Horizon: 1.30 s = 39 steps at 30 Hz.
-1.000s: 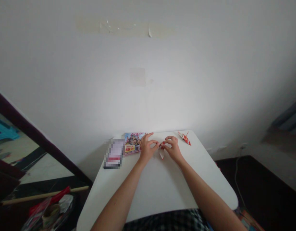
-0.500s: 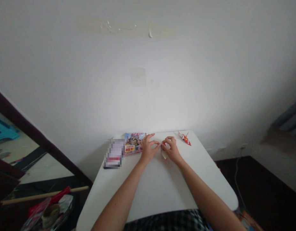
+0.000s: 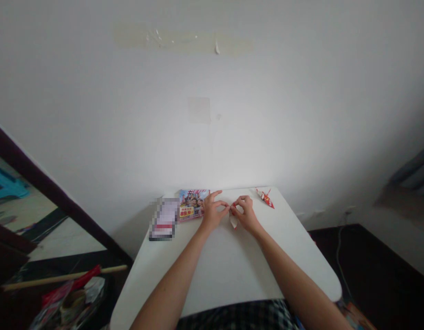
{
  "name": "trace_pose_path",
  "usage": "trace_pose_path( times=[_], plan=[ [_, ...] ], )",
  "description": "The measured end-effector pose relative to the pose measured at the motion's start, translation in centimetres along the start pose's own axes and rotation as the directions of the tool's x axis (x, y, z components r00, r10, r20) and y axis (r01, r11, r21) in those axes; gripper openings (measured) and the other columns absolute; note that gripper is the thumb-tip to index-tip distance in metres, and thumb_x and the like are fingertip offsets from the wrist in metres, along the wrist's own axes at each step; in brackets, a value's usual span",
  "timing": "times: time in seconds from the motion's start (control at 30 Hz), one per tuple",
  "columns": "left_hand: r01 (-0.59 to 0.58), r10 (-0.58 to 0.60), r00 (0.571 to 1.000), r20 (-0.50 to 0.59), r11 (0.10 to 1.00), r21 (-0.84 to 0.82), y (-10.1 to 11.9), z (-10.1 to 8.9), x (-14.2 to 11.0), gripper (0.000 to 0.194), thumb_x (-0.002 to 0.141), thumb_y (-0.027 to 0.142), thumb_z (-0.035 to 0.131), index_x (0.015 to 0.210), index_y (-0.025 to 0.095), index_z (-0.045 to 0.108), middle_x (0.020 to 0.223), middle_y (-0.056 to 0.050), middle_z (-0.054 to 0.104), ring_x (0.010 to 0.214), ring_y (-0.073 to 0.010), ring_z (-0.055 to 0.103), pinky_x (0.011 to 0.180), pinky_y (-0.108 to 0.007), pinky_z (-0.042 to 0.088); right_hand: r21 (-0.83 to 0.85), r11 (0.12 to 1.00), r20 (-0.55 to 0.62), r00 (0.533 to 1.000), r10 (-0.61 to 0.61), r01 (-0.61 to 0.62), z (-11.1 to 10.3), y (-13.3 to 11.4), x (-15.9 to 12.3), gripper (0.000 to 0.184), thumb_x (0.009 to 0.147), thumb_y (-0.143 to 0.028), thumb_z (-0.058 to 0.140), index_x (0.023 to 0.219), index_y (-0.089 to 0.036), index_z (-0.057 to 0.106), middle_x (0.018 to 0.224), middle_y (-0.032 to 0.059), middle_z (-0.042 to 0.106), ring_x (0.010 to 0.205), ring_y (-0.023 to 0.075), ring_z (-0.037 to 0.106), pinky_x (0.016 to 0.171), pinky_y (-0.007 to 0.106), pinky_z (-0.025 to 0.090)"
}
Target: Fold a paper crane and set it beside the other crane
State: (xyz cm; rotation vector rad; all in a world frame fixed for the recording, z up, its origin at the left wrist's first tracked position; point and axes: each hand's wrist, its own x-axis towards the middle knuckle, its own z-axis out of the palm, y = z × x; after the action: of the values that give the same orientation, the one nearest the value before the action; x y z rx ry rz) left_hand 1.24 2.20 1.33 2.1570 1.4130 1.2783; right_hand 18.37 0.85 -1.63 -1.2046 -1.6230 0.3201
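A small folded paper piece [image 3: 233,222], white with red edges, is pinched between my hands above the white table [image 3: 229,270]. My left hand [image 3: 213,211] has thumb and index finger closed at the paper's left side, its other fingers raised. On the paper's right and upper part, the fingertips of my right hand [image 3: 245,213] are pressed together. My fingers hide much of the folds. A finished red-and-white paper crane [image 3: 265,198] lies at the far right corner of the table, beyond my right hand.
Left of my left hand lies a colourful printed flyer [image 3: 189,206], with a blurred-out phone [image 3: 165,220] beside it. The wall [image 3: 212,156] rises right behind the table. On the floor at left are a wooden stick [image 3: 64,278] and a bag of odds and ends [image 3: 74,305].
The paper piece has turned and shifted slightly between my fingertips, its lower tip swinging right and then partly back. Both hands stay in nearly the same place.
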Motion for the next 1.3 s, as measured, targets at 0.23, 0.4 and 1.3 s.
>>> trace_pose_path(
  times=[0.23,0.4,1.3],
  plan=[
    [0.060,-0.060,0.998,-0.003,0.998,-0.020,-0.2,0.4,0.0,0.006,0.078,0.026,0.077,0.072,0.025,0.078,0.138,-0.003,0.060,0.133,-0.0276,0.049,0.119,-0.051,0.034,-0.011,1.000,-0.019,1.000,0.003,-0.003,0.1,0.0,0.1,0.017,0.089,-0.040,0.064,0.087,-0.024,0.069,0.103,0.0072,0.053,0.107,0.0257,0.050,0.101,0.046,0.039],
    [0.074,-0.074,0.997,-0.018,0.997,-0.016,-0.2,0.4,0.1,0.007,0.078,0.029,0.078,0.071,0.026,0.078,0.138,-0.003,0.062,0.133,-0.0278,0.048,0.119,-0.055,0.031,-0.028,1.000,-0.042,0.999,0.012,-0.013,0.2,0.1,0.1,0.018,0.089,-0.040,0.064,0.085,-0.023,0.069,0.101,0.0072,0.054,0.106,0.0257,0.051,0.100,0.046,0.038],
    [0.100,-0.100,0.995,0.004,0.992,0.073,0.1,0.3,-0.2,0.003,0.079,0.032,0.078,0.082,0.031,0.080,0.150,-0.001,0.052,0.146,-0.0343,0.035,0.120,-0.071,0.014,-0.073,0.996,-0.051,0.998,0.046,-0.050,-0.1,1.2,0.3,0.019,0.089,-0.041,0.063,0.085,-0.024,0.072,0.104,0.0084,0.055,0.108,0.0264,0.051,0.101,0.047,0.039]
  ],
)
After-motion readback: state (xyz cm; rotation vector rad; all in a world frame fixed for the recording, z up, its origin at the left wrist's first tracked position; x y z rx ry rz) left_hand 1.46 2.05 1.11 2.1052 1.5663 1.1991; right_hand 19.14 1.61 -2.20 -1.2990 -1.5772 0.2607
